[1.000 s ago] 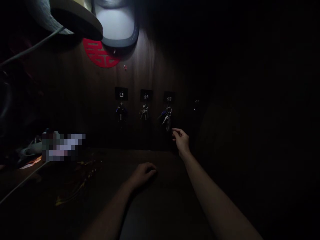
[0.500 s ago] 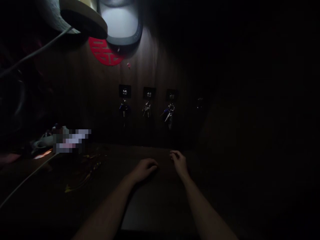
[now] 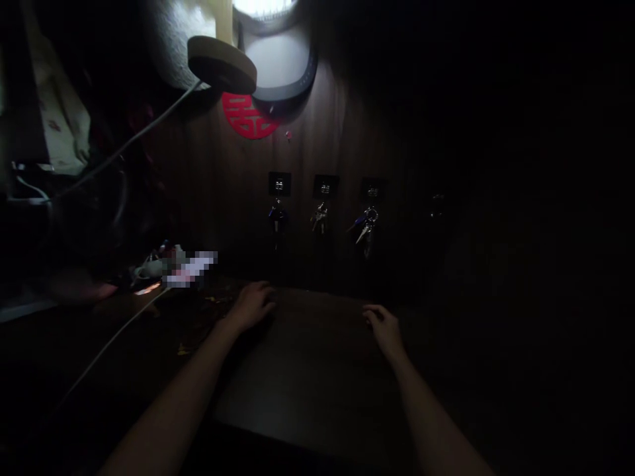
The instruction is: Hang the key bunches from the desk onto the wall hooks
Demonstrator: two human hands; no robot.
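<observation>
1. Lighting is very poor. A dim light source at the top edge shows a dark wood-grain wall panel (image 3: pixel 317 152), a round red paper cut-out (image 3: pixel 247 118) and a grey rounded-edge mirror-like plate (image 3: pixel 282 69); most else is lost in shadow.

2. The left hand (image 3: pixel 253 305) lies palm down on the dark flat countertop (image 3: pixel 307 370), fingers loosely curled, pinching nothing that can be seen.

3. The right hand (image 3: pixel 384 328) rests on the same countertop well apart from the left, fingers bent inward. Whether it encloses a small item cannot be told in this light.

4. Three small black wall hooks carry key bunches: a blue-tagged key bunch (image 3: pixel 277 215), a silver middle key bunch (image 3: pixel 320 217), and a blue-and-silver right key bunch (image 3: pixel 366 228). The last hangs above the right hand, slightly to its left, and is the nearest to it, clear of contact. A fourth hook (image 3: pixel 436 205) to the right is barely visible.

5. Judgement: a lift off these hooks is best made by pinching the ring, not the dangling keys, and raising it clear of the hook before drawing away. In this gloom the ring should be found by touch.

6. A white cable (image 3: pixel 124 139) and a blurred clutter of small objects (image 3: pixel 169 268) lie left, near the left hand but not touching it.
</observation>
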